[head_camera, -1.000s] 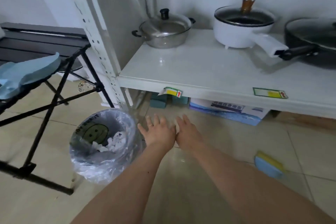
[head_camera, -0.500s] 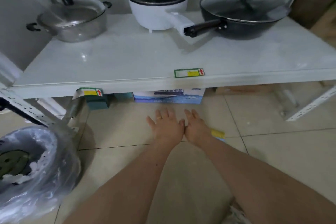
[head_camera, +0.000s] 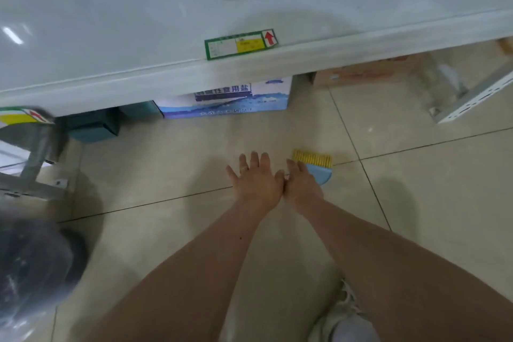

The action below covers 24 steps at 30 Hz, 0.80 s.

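Pointing forward over the tiled floor (head_camera: 166, 161), left hand (head_camera: 255, 183) and right hand (head_camera: 301, 184) are flat, straight-fingered and empty, thumbs touching. A brush (head_camera: 316, 165) lies on the floor, partly under the right hand, near the white shelf (head_camera: 138, 36) with a box (head_camera: 227, 100) beneath.

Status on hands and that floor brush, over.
Left hand and right hand open, side by side. Brush flat on floor, right hand overlapping its near end, not gripped. Nothing blocking.

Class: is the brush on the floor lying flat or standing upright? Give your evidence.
Lying flat. The brush lies on the tiles, yellow bristles toward the shelf, blue body partly hidden by the right hand.
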Each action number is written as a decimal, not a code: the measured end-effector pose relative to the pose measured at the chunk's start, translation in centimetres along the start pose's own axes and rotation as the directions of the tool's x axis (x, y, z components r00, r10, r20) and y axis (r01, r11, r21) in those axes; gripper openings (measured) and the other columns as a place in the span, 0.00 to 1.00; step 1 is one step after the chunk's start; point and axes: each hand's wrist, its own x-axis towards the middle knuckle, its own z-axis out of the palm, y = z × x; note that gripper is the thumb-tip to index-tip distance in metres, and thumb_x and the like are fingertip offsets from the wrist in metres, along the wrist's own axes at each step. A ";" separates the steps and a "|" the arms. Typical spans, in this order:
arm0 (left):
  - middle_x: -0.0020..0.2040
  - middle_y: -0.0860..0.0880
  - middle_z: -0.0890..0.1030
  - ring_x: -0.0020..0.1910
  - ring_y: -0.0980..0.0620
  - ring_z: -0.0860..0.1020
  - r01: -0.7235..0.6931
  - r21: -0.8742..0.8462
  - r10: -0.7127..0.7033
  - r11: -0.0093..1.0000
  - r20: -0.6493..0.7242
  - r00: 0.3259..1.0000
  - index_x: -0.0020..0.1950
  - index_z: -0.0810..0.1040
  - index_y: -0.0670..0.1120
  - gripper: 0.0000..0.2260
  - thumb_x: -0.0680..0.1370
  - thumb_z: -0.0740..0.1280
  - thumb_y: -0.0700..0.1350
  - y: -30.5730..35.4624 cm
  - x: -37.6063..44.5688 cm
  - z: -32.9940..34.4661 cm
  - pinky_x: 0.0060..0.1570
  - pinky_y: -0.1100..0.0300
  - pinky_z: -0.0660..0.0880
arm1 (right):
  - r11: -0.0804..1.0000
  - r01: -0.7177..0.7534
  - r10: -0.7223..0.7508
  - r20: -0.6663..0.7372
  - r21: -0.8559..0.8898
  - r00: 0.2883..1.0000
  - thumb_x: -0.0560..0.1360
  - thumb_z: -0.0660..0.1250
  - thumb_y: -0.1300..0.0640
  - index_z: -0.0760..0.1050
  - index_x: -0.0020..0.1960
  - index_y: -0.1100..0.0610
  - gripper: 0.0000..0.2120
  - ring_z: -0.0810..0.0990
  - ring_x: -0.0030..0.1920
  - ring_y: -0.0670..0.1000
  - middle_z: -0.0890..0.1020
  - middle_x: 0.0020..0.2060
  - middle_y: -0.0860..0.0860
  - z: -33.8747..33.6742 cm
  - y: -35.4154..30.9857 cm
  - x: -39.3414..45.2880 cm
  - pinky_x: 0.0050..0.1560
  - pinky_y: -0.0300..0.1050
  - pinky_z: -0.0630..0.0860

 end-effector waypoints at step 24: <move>0.79 0.48 0.48 0.78 0.45 0.45 0.034 -0.010 -0.032 0.999 0.189 0.981 0.78 0.47 0.49 0.27 0.81 0.49 0.57 -3.3 5.1 8.6 0.73 0.37 0.42 | 0.848 -0.477 0.506 -0.084 0.232 0.858 0.79 0.56 0.59 0.59 0.69 0.62 0.20 0.74 0.64 0.63 0.74 0.63 0.62 6.1 6.1 5.8 0.61 0.54 0.72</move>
